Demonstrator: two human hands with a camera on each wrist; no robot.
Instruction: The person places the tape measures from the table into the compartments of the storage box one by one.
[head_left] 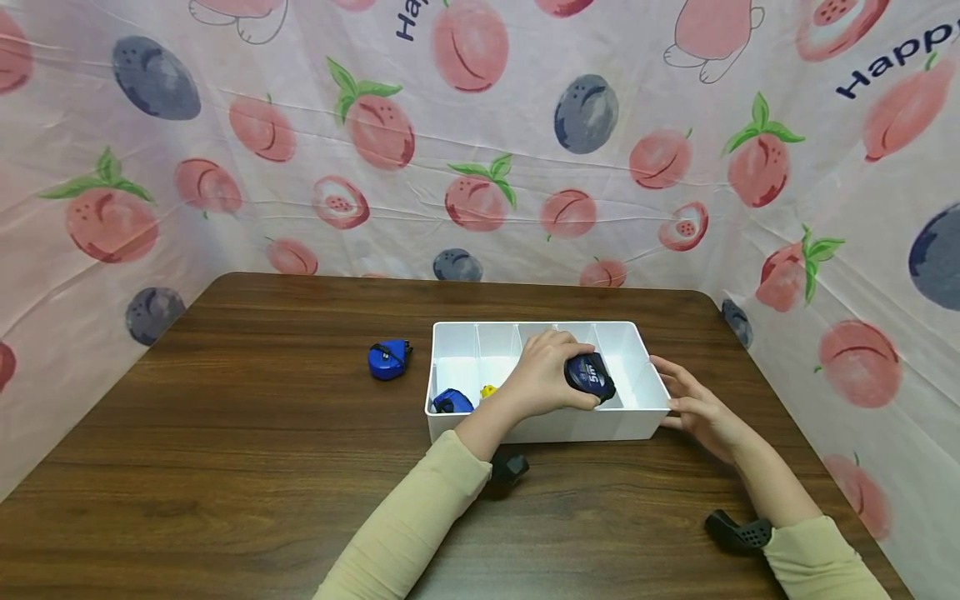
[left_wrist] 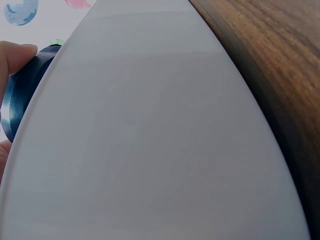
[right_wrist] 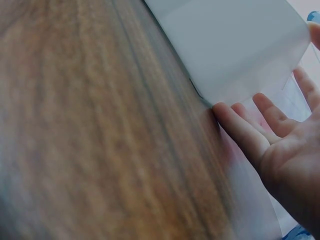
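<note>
White divided organizer tray sits right of centre on the worktop. Its partitions make several compartments. In the front left compartment: 1 small blue tape measure and, just beside it, a small yellow item, too small to identify. A 2nd blue tape measure lies on the bare wood left of the tray, apart from it. Black straps of the wrist cameras show under both forearms.

Worktop is dark brown wood grain with rounded back corners. A pink plastic sheet printed with peaches, blueberries and cartoon rabbits hangs behind and down both sides.

Left hand reaches in over the tray's front wall, fingers and thumb curled round a dark blue tape measure marked "5m", held over the right-hand compartments, tilted. Whether it touches the tray floor cannot be told. In the left wrist view the tray wall fills nearly everything; only a fingertip on the blue casing shows at the left edge.

Right hand holds nothing: fingers straight and spread, resting against the tray's right end wall near the front corner. Right wrist view confirms fingertips at the tray's outer wall, palm open.
</note>
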